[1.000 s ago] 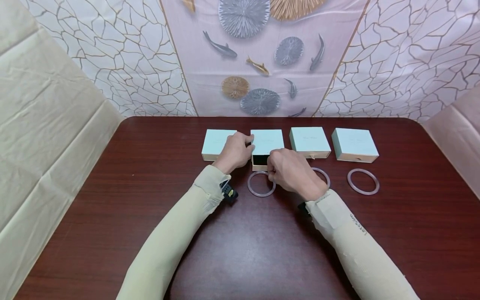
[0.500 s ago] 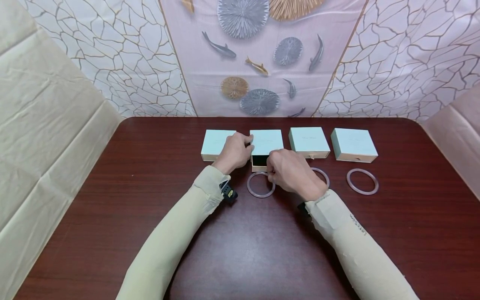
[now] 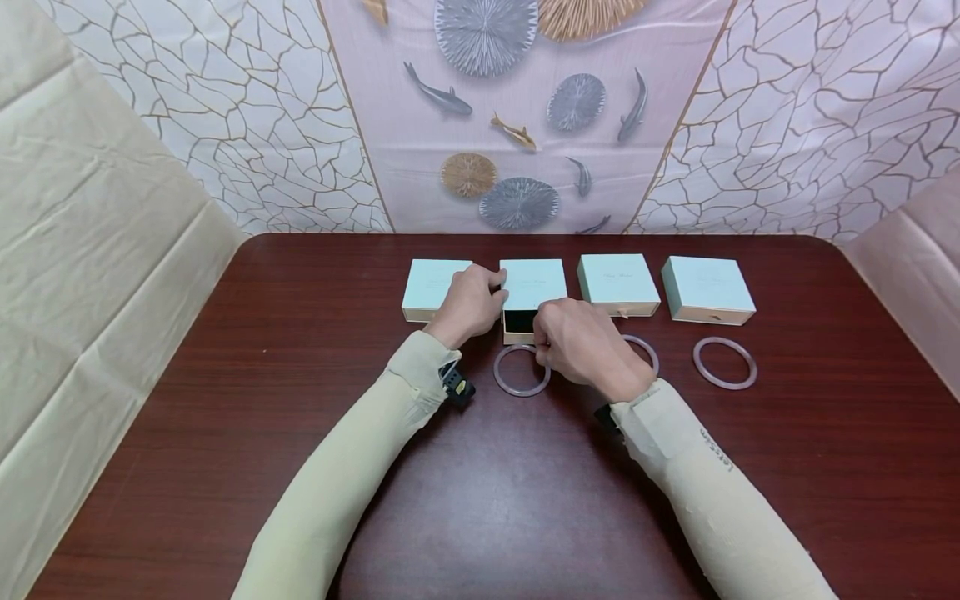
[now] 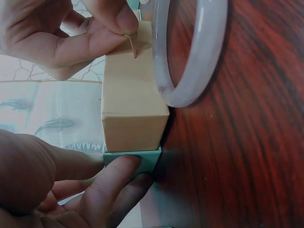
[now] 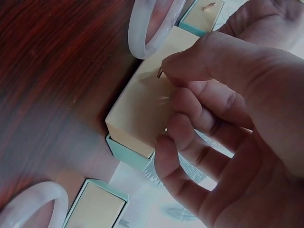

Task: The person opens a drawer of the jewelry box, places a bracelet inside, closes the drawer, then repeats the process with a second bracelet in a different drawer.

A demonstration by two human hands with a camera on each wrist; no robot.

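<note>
Locate the working box [image 3: 534, 283] second from left in the row of four on the table [image 3: 187, 400], with its cream drawer [image 4: 133, 85] partly drawn out toward the near side, exposing a black interior [image 3: 519, 322]. Note at the drawer front the pull tab [image 4: 135, 51], thin and strap-like, clamped between thumb and fingers of the right hand [image 3: 581, 337], presumably as the only projection to grip on an otherwise flat face. Note the left hand [image 3: 468, 302] against the left side of the mint case [image 4: 151, 160], fingers apart with tips pressed to the wall, probably to brace it against any draw on the tab. Observe square edges and smooth matte faces, suggestive of rigid covered board. Find just before the drawer a bangle [image 4: 211, 42], lying flat, glossy, milky lilac, rounded in section, apparently stone or glass; impossible to confirm contact with the drawer. Find to the right a third box [image 3: 618, 279] and a fourth box [image 3: 708, 287], both closed, each fronted by a like ring, apparently for one-to-one alignment. See farther back a patterned wall cloth [image 3: 277, 100] with gold crackle lines.
</note>
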